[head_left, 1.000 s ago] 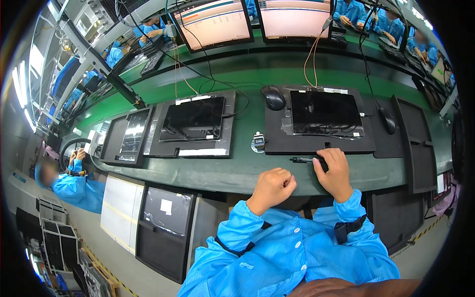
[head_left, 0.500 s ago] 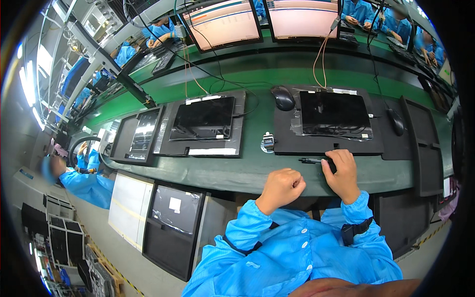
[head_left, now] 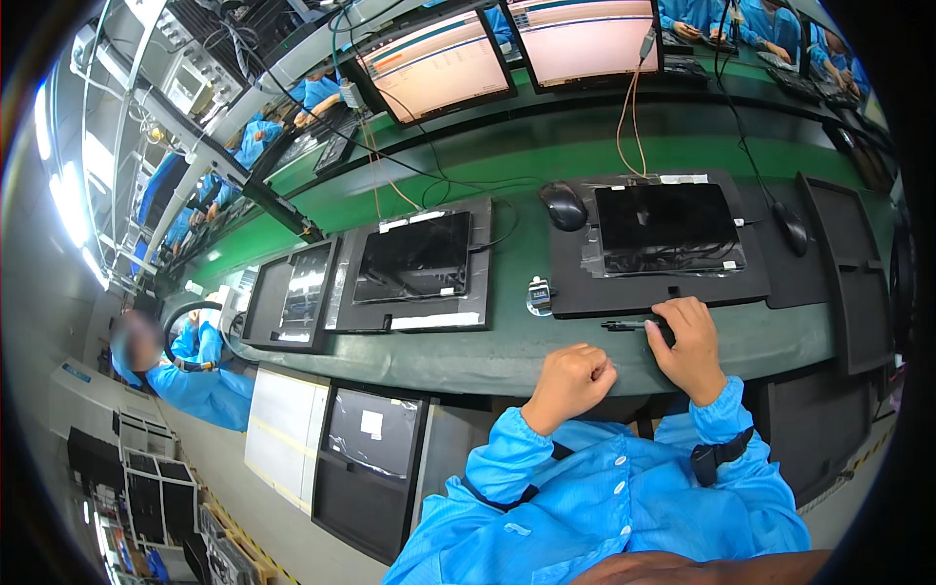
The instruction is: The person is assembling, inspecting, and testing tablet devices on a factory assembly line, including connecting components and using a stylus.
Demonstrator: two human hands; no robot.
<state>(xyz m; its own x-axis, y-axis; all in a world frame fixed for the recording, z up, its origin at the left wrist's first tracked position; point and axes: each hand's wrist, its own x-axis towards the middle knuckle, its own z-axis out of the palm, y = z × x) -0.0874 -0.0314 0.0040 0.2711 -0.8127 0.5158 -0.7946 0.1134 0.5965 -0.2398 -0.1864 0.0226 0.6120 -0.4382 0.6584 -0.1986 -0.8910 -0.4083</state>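
Observation:
My left hand [head_left: 567,384] is closed in a loose fist over the front edge of the green bench, with nothing visible in it. To its right, my right hand [head_left: 688,349] rests on the bench with its fingers curled round the end of a black pen [head_left: 624,325]. The pen's tip side points left; its other end is hidden in the fingers, where it looks dark. Just beyond the right hand lies a tablet-like black screen panel [head_left: 667,226], on a dark foam pad [head_left: 604,298] and wired at its far and right edges.
A second screen panel [head_left: 413,255] lies on its pad to the left. Two mice, a black mouse [head_left: 563,206] and another mouse [head_left: 790,229], flank the right panel. Black trays [head_left: 846,278] stand at the right; a small device [head_left: 539,295] sits mid-bench. Monitors [head_left: 434,68] and people are beyond.
The whole view has shifted and tilted slightly, so the bench appears lower and farther right. Both hands keep about the same pose and place on the bench.

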